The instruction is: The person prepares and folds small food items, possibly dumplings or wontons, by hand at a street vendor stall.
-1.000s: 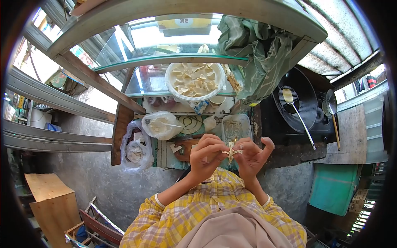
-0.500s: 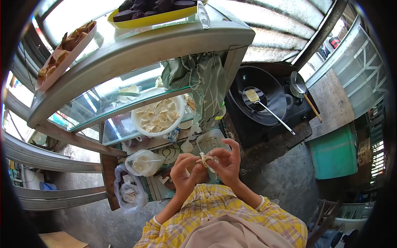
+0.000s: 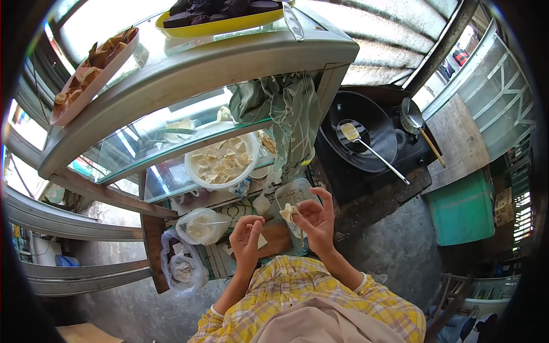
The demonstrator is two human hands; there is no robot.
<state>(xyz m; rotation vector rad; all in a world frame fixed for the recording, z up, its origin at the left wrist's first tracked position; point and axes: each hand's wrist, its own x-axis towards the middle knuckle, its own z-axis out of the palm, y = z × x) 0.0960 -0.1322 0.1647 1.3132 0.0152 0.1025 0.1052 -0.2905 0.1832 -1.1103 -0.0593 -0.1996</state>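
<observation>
My right hand (image 3: 318, 224) pinches a small folded dumpling (image 3: 289, 214) of pale dough between thumb and fingers. To the left, my left hand (image 3: 246, 243) is apart from it, its fingers half curled and holding nothing that I can see. Between and below the hands lies a brown wooden board (image 3: 278, 239), with a pale square wrapper (image 3: 262, 241) by my left hand. Just beyond the dumpling stands a clear plastic container (image 3: 293, 191). A knotted pale bag (image 3: 261, 203) sits beside that container.
A white basket (image 3: 255, 163) of folded dumplings stands by the glass cabinet (image 3: 189, 140). Plastic bags (image 3: 201, 226) are at left. On the right, a black wok (image 3: 366, 154) holds a spatula (image 3: 380, 160), beside a wooden-handled strainer (image 3: 432, 146). A green cloth (image 3: 294, 114) hangs from the cabinet.
My left hand has come off the dumpling and moved left and down. The dumpling stays in my right hand. The board and wrapper show more between the hands.
</observation>
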